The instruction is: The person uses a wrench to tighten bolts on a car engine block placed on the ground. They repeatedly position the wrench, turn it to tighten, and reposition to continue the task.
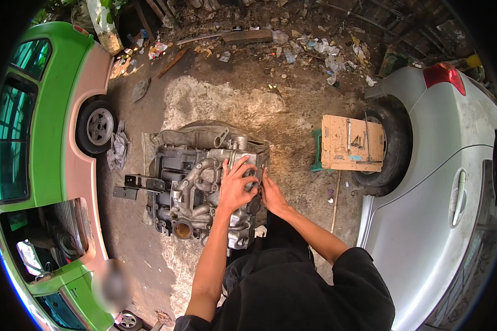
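Observation:
A bare metal engine [199,179] with a cast manifold [185,204] lies below me, a black bracket [138,183] sticking out on its left. My left hand [237,185] rests on the engine's right part, outer fingers spread, thumb and a finger closed round a small part too hidden to name. My right hand [273,196] is just right of it, at the engine's right edge, fingers together and closed on something I cannot make out.
A board [334,157] with hand tools rests on a green stool beside a silver car [425,187] at right. A green and pink van [49,138] stands at left, a grey rag [117,149] by its wheel. Litter [328,60] lies along the back.

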### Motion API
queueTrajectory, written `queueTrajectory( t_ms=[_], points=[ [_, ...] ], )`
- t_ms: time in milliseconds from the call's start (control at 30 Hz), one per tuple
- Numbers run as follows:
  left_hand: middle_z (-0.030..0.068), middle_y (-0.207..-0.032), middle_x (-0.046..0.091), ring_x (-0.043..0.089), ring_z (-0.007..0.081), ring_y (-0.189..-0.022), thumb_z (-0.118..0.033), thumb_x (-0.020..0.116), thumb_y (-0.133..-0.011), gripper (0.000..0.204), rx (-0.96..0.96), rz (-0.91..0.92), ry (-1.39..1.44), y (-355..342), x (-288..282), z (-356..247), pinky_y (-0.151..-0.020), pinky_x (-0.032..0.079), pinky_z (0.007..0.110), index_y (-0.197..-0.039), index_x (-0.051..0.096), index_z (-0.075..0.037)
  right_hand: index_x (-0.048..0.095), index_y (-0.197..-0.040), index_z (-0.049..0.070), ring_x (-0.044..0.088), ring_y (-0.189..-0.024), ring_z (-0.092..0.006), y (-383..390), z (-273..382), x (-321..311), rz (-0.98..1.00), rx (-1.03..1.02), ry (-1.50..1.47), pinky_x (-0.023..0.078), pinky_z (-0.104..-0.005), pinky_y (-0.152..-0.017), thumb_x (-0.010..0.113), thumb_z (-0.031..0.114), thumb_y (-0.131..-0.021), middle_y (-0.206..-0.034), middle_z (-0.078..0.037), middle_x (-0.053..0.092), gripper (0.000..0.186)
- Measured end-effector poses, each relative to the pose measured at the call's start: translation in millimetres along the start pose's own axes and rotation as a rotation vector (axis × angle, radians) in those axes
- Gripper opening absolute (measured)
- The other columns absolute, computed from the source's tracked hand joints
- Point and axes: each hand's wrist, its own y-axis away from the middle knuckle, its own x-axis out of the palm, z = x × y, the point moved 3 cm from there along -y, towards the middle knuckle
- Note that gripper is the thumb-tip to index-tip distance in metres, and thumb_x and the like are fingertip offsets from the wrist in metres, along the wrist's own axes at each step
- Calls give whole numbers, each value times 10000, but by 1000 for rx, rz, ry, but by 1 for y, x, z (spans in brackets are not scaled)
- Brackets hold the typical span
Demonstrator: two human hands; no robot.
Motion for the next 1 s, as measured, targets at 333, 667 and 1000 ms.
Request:
queueTrajectory(
  t_ms=[333,667,1000],
  points=[
    [-63,-1255,655,436,201,-1492,-139,794,-687,138,-4,1,12,1,-5,-4,-1282,152,670,-822,813,-164,690,-1310,-16,691,-1016,-365,-60,-58,-37,20,-76,-102,596,-449,-863,545,-224,-858,-1132,-205,682,519],
    [-73,-1248,652,433,188,-1493,-142,799,-697,121,-4,18,-8,0,-7,-5,-1281,174,664,-814,811,-166,789,-1003,82,592,-1162,-247,-133,6,-121,86,-736,595,479,-411,-1012,742,7,-774,-1089,-46,694,246],
    [-75,-1257,649,432,186,-1494,-150,808,-695,123,1,16,2,1,-7,-4,-1275,174,675,-815,815,-176,782,-1141,52,643,-1075,-310,-105,-23,-157,-32,-182,332,542,-434,-960,746,56,-913,-1072,-91,710,231]
  ],
)
